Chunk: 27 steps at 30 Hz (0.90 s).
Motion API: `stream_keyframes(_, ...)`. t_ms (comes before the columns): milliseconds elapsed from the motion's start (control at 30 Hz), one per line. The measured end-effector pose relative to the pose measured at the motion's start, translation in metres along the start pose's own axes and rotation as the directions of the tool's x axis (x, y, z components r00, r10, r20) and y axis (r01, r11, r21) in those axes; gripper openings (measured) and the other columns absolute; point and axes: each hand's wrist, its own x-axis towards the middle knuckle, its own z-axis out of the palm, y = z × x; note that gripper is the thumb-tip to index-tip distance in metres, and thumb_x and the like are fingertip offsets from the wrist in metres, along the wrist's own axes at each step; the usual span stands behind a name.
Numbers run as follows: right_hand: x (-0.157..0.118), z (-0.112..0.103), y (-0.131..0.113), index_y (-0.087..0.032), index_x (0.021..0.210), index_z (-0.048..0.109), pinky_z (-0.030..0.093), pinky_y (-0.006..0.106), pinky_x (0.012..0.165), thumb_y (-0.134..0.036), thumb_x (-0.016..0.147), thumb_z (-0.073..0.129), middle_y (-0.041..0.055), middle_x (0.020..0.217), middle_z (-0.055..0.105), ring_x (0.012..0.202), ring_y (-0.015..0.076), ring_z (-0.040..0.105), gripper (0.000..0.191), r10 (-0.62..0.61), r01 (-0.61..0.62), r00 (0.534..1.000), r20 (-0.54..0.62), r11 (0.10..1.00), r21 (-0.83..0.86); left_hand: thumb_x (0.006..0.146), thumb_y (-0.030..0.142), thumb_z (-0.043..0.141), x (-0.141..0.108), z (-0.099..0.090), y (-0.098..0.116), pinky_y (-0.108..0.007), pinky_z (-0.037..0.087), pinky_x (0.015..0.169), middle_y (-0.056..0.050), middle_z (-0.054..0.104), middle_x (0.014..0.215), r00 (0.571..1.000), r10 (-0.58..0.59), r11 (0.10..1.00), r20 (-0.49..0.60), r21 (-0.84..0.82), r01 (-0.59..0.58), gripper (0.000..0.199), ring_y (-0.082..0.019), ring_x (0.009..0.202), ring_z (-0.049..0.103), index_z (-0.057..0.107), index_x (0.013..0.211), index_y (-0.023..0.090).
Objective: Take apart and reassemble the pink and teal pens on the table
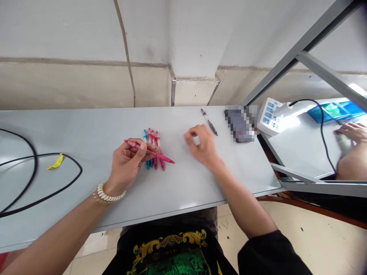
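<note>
My left hand [127, 160] pinches a pink pen [165, 157] between thumb and fingers, its pink grip and tip pointing right. Under and just beyond that hand, several retractable pens lie side by side on the table: pink-red pens [157, 139] and a blue pen [145, 135] at the left of the row. The hand and held pen partly cover them. My right hand [202, 145] hovers right of the row, slightly blurred, its thumb and forefinger curled into a loop with the tips together. Nothing shows in it.
A black-gripped pen [210, 122] lies beyond my right hand, with a blurred-out dark phone-like object [240, 126] beside it. A white power strip [269, 116] stands by the metal frame [286, 63]. Black cable [82, 168] loops at left. Another person's hand [354, 131] is at far right.
</note>
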Motion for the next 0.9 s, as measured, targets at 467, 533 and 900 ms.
stream_keyframes(467,-0.029,0.042,-0.043,-0.018,0.115,0.075,0.053,0.024,0.056,-0.025,0.107,0.048,-0.0016,0.07,0.064,0.058,0.0096,0.056,0.03,-0.023,-0.092,0.971,0.236,0.881,0.464,0.092,0.038,0.082,-0.001,0.008,-0.011,-0.024,0.067,0.086,-0.006,0.082,0.1,0.998,0.068,0.992,0.012,-0.109,-0.066,0.022,-0.017,0.097,0.081,0.069,0.094,0.02)
stream_keyframes(533,-0.033,0.047,-0.041,-0.018,0.123,0.074,0.06,0.027,0.066,-0.016,0.105,0.045,0.004,0.086,0.072,0.071,0.0119,0.064,0.035,-0.166,0.117,0.981,0.103,0.921,0.372,0.089,0.039,0.085,0.0,0.01,-0.012,-0.02,0.066,0.084,-0.005,0.082,0.098,0.999,0.019,0.986,-0.03,-0.165,-0.024,0.025,-0.014,0.092,0.081,0.07,0.091,0.019)
stream_keyframes(900,-0.021,0.038,-0.049,-0.025,0.103,0.081,0.066,0.032,0.078,-0.04,0.09,0.081,0.005,0.104,0.077,0.088,0.0158,0.075,0.02,0.187,-0.245,0.97,0.158,0.751,0.614,0.088,0.039,0.086,0.005,0.006,-0.011,-0.022,0.066,0.086,-0.006,0.082,0.102,1.0,-0.002,0.978,-0.027,-0.21,-0.003,0.029,-0.016,0.097,0.081,0.067,0.091,0.017)
